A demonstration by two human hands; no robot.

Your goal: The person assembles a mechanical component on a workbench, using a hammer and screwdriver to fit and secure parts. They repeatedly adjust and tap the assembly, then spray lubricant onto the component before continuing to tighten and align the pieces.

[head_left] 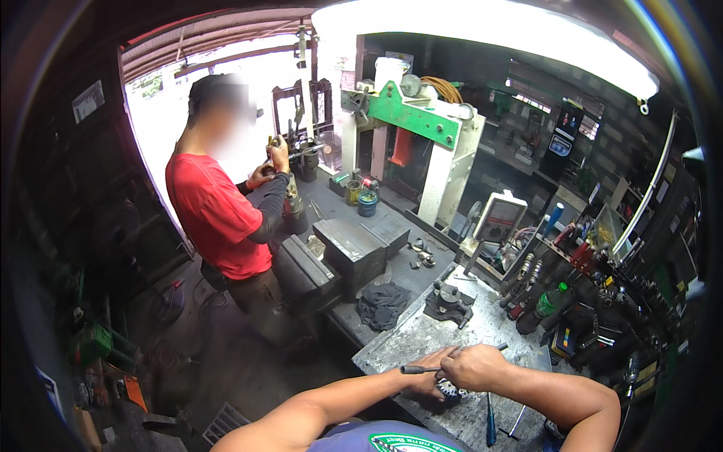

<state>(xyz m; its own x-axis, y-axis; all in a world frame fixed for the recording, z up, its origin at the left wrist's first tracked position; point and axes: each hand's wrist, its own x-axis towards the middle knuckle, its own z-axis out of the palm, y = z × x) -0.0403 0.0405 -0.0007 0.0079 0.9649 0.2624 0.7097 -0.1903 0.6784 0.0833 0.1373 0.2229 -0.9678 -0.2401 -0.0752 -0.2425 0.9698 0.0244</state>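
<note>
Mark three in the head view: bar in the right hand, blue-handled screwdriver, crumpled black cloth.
Bar point(419, 370), head view: exposed left end, beside the right hand point(474, 368).
Blue-handled screwdriver point(491, 429), head view: handle.
Crumpled black cloth point(382, 306), head view: middle of its folds.

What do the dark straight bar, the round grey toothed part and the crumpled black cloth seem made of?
Dark straight bar: probably metal, dull, with a faint sheen.
Round grey toothed part: likely bare metal; its teeth look pale and crisp.
Crumpled black cloth: matte fabric, from its soft folds; fibre unclear.
</note>
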